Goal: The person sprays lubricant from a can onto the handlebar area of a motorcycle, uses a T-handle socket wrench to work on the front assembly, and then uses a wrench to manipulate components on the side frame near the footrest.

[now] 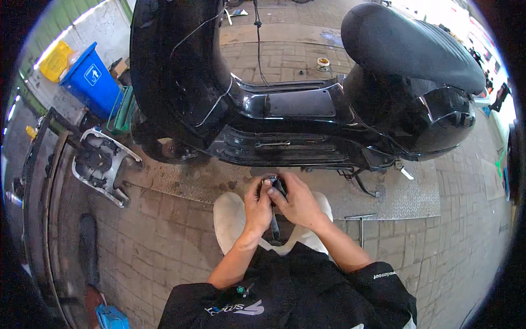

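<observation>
Between my knees, my left hand [257,205] and my right hand [298,203] are close together, fingers and thumbs closed round a small dark part [272,180] with a shiny metal end. Its kind is hard to make out, since the fingers cover most of it. A black strip or tube [275,225] shows below the hands; whether it joins the part I cannot tell. Just beyond them stands a black scooter [296,123], side-on. An open-end wrench [273,144] lies along its ribbed lower side panel.
On the floor to my right lies a T-handle wrench [361,227], near the scooter's stand [366,185]. A grey-white scooter panel [101,164] lies at left, beside a metal frame [52,181]. Behind are a blue bin [90,79] and, past the scooter, a small tub [322,64].
</observation>
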The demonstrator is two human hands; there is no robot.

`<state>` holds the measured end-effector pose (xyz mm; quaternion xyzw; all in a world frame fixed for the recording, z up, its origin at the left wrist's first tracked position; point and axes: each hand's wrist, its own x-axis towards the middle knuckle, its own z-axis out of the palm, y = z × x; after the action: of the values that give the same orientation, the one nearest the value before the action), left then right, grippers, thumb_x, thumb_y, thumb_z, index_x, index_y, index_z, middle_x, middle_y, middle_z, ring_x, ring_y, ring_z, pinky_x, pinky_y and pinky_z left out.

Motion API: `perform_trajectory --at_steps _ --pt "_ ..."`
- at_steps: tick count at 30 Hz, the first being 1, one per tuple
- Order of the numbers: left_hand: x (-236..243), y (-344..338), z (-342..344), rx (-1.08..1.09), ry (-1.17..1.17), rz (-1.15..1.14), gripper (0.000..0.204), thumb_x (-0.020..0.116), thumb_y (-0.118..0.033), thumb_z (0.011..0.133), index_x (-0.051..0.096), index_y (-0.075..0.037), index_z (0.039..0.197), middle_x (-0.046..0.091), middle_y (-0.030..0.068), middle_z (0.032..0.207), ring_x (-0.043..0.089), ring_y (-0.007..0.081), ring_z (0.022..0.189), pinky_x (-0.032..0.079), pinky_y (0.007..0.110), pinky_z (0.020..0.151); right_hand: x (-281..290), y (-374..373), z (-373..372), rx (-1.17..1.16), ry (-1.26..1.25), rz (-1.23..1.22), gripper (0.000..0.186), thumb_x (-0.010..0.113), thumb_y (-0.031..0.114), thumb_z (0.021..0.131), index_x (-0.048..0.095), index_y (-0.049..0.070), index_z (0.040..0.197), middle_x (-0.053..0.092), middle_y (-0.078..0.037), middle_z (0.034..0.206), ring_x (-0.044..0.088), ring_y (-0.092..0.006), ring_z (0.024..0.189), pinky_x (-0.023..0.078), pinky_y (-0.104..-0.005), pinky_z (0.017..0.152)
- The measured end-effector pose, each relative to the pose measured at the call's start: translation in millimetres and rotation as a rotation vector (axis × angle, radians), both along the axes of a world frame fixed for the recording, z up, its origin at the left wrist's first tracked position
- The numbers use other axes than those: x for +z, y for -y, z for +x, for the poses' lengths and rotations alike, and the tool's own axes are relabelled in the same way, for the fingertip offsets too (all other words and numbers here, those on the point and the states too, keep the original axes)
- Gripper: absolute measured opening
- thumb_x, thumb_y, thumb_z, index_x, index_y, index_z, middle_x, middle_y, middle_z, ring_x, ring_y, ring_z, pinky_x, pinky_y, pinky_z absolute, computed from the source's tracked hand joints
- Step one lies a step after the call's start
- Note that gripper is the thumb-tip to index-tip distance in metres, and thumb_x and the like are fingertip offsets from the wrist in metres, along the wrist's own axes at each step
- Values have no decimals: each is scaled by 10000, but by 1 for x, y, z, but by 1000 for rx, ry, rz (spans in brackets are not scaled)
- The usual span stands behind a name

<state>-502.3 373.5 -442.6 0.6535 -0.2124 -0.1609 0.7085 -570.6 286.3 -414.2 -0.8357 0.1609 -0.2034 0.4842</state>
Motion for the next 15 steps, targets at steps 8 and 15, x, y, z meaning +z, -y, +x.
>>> perform_trajectory --at_steps 8,15 --pt "-7 -9 19 -79 -364 -124 180 462 -156 841 538 -2 896 529 4 802 465 76 713 369 199 627 -1 2 10 92 -65 -257 417 557 281 746 421 -31 986 447 -223 924 488 -399 831 426 -419 699" --pt "-19 -14 10 -51 -710 -354 166 483 -179 830 519 -25 880 484 -27 731 419 47 648 355 190 603 -3 -1 18 87 -32 -273 515 605 251 711 331 -13 1058 422 -216 956 465 -402 886 425 -423 696"
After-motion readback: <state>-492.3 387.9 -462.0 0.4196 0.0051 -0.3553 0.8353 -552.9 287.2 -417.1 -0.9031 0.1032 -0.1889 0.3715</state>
